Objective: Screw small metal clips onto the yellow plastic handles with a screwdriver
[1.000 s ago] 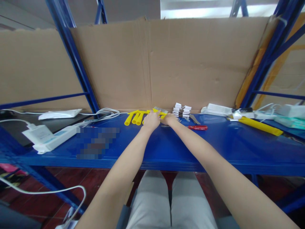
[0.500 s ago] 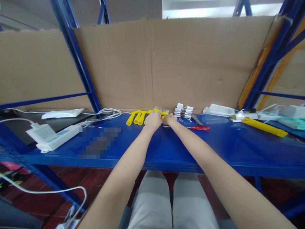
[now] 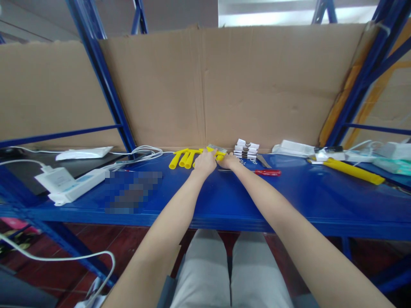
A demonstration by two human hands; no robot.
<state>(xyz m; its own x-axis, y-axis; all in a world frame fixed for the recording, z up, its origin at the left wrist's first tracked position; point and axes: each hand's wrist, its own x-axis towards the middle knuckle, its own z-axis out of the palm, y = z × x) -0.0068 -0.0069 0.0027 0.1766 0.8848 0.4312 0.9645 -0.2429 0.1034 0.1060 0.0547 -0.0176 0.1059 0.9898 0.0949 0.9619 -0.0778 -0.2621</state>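
Note:
Toward the back of the blue shelf, my left hand is closed at a yellow T-shaped plastic piece, its fingertips partly hidden. My right hand grips the same piece from the right, fingers bent around it. Several more yellow T-shaped pieces with hollow tube handles lie side by side just left of my left hand. Behind my hands is a clear plastic bag. A screwdriver with a red handle lies right of my right wrist, its shaft passing behind my forearm. Small screws are scattered near it.
White packets with dark bands are stacked near the cardboard back wall. A flat metal piece lies beside them. To the left are a white power strip and coiled cables; on the right, a long yellow tube.
Both hands stay at the yellow piece with hardly any movement. The whole view has shifted very slightly.

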